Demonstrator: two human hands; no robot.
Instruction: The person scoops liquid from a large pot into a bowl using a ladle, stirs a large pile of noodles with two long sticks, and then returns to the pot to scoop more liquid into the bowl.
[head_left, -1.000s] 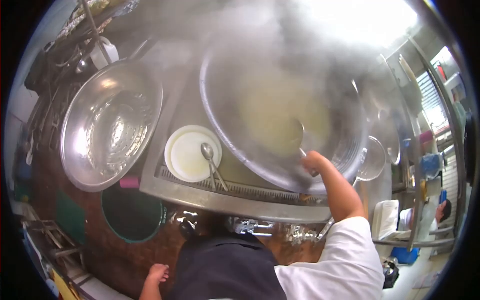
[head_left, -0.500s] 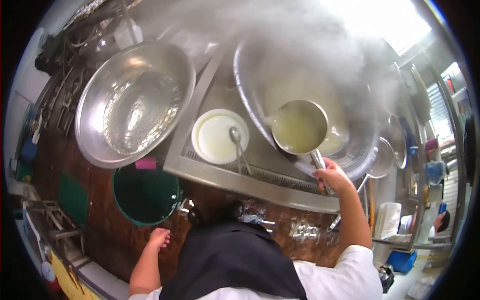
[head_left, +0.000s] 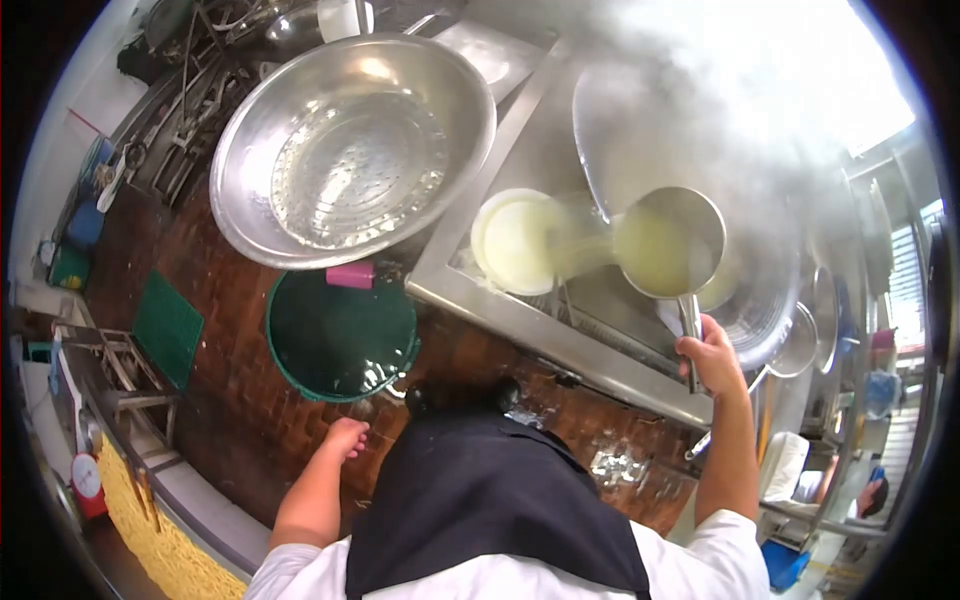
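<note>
My right hand (head_left: 712, 358) is closed round the handle of a metal saucepan (head_left: 668, 243) that holds pale yellow-green liquid. Liquid streams from the pan's left side into a white bowl (head_left: 515, 240) on the steel counter. Under and behind the pan stands a large steaming metal pot (head_left: 765, 325), its inside partly hidden by steam. My left hand (head_left: 346, 438) hangs low over the floor, fingers curled with nothing in them, below a green tub (head_left: 340, 335) of dark liquid.
A wide metal basin (head_left: 360, 170) stands left of the counter (head_left: 560, 335). A pink object (head_left: 350, 275) lies at the tub's rim. Wooden racks (head_left: 140, 400) and a red scale (head_left: 88, 478) are at the left. Metal strainers (head_left: 795, 345) hang at the right, with a person (head_left: 873, 497) beyond.
The saucepan has moved from over the pot towards the bowl, and liquid now pours out of it. The camera view has shifted and turned. My left hand stays low and curled.
</note>
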